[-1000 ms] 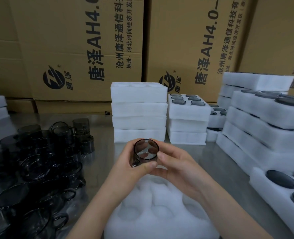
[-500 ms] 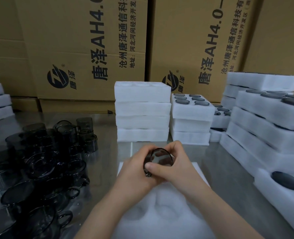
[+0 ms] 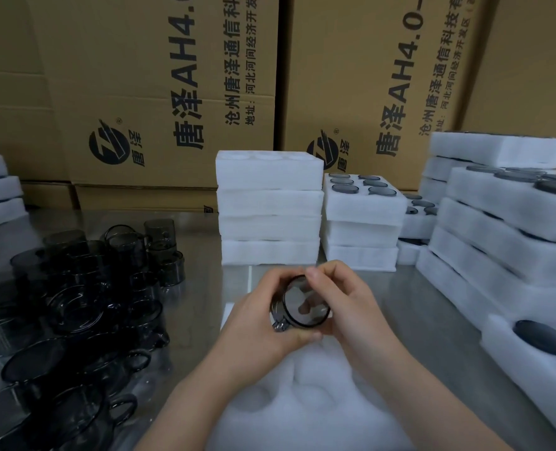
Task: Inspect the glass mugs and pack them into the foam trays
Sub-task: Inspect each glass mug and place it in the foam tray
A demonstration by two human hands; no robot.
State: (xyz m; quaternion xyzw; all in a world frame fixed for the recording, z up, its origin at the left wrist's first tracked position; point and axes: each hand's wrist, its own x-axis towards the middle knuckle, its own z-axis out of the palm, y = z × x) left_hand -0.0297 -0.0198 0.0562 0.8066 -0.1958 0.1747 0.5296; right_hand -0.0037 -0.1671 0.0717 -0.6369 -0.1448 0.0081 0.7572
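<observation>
- Cardboard cartons [image 3: 156, 92] with printed lettering stand behind a shiny metal surface [image 3: 198, 255].
- Held tilted above a foam tray [image 3: 302, 402] near the front edge is a smoked glass mug [image 3: 306, 304], one round end facing the camera.
- On the mug's side, the left hand [image 3: 257, 323] has its grip curled tight, while the right hand [image 3: 345, 307] pinches the rim opposite.
- At left, loose mugs [image 3: 74, 304] crowd the surface; stacked trays [image 3: 270, 206] stand behind, and filled trays [image 3: 498, 222] are at right.

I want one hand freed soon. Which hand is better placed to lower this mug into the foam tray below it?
Left, likely: the left hand wraps the glass mug's side, thumb underneath, while the right hand holds mainly its rim with fingertips. The foam tray lies beneath both.
</observation>
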